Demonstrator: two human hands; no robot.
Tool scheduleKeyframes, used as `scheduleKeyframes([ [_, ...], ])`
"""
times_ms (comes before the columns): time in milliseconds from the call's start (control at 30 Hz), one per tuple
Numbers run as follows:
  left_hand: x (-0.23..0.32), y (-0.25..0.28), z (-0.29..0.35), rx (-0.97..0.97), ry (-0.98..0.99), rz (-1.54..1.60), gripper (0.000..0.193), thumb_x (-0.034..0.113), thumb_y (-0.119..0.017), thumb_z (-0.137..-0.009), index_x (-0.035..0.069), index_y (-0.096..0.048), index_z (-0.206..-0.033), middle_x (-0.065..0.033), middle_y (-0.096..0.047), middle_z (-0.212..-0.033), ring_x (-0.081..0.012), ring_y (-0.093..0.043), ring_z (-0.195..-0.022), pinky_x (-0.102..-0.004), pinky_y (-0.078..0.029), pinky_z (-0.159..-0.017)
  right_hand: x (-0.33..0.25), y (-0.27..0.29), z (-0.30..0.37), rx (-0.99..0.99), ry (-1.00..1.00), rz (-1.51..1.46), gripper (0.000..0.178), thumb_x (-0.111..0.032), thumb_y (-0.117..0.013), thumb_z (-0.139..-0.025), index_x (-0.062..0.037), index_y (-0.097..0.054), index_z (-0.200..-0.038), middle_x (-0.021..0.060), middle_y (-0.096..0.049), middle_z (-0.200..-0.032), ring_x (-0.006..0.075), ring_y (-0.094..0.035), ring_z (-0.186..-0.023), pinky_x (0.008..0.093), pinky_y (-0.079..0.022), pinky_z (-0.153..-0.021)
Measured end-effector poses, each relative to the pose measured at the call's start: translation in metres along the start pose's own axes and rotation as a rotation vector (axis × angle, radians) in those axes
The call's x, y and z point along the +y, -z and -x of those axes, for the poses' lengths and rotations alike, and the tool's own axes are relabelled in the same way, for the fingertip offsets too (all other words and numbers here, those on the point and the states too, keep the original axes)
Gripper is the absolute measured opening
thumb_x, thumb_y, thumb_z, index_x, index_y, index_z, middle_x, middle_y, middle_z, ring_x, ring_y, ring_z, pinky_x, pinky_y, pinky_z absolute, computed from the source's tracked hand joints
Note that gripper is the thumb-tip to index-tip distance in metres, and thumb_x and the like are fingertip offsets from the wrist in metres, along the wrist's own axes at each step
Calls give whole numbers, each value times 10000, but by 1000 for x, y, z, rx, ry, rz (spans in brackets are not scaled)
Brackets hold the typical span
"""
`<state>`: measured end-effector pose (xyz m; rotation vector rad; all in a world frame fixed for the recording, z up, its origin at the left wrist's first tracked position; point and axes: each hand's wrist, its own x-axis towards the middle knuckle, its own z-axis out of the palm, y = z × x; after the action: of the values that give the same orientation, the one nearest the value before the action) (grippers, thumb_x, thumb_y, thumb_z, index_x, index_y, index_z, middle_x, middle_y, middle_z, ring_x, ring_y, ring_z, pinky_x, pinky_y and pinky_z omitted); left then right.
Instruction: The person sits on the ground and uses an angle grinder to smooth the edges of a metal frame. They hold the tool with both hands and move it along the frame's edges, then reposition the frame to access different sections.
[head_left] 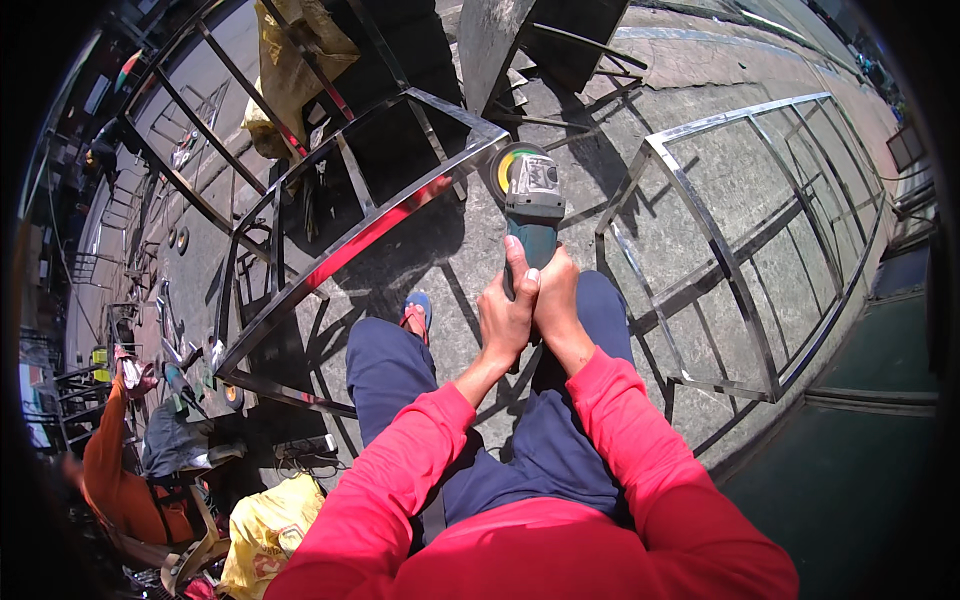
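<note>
Both hands are closed round the teal body of an angle grinder [534, 236], held out in front of my knees. My left hand [505, 312] wraps its near side with the thumb laid along the top. My right hand [560, 300] grips it from the right, pressed against the left. The grinder's round disc [518, 156], with yellow and green on its face, is at the near corner of a shiny metal frame [372, 234]. Whether the disc touches the metal I cannot tell. Red from my sleeves reflects along the frame's bar.
Another barred metal frame [712, 238] stands on the concrete to my right. A tan sack [290, 70] hangs by the left frame; dark sheets [495, 45] lean beyond. At lower left are a person in orange [125, 480], a yellow bag [268, 535] and cables [300, 455].
</note>
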<state>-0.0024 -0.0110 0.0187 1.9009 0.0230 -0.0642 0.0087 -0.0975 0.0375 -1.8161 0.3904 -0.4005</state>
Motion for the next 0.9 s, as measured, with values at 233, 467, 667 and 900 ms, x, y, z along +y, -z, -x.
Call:
scheduleKeyframes([
  [233,-1,1,1,6,-18,25,808,695,-560,-855,-105,-643,-941,-288,-677,-801,-408,-702,-809,-473,-510,-731,-2,-1,1,22,59,-39,406,-360,-750,-891,19,-643,-790,126,-648,-638,193,-621,-560,364,-496,-540],
  [467,1,1,-1,4,-4,32,833,711,-563,-844,-115,-645,-920,-308,-669,-796,-417,-703,-825,-481,-511,-743,-4,2,0,-7,57,-46,444,-387,-759,-882,33,-621,-838,145,-658,-658,219,-647,-585,375,-509,-557],
  [667,5,1,-1,7,7,50,791,677,-588,-850,-110,-649,-910,-304,-673,-794,-422,-705,-831,-478,-516,-747,-1,3,-3,-5,53,-9,496,-406,-768,-869,62,-601,-874,183,-670,-681,262,-678,-607,387,-523,-569],
  [900,6,-3,-2,50,-40,25,754,643,-606,-858,-108,-647,-920,-295,-682,-791,-411,-710,-808,-465,-521,-717,1,2,-5,4,11,7,505,-410,-770,-865,67,-607,-832,174,-664,-658,256,-676,-598,385,-525,-566],
])
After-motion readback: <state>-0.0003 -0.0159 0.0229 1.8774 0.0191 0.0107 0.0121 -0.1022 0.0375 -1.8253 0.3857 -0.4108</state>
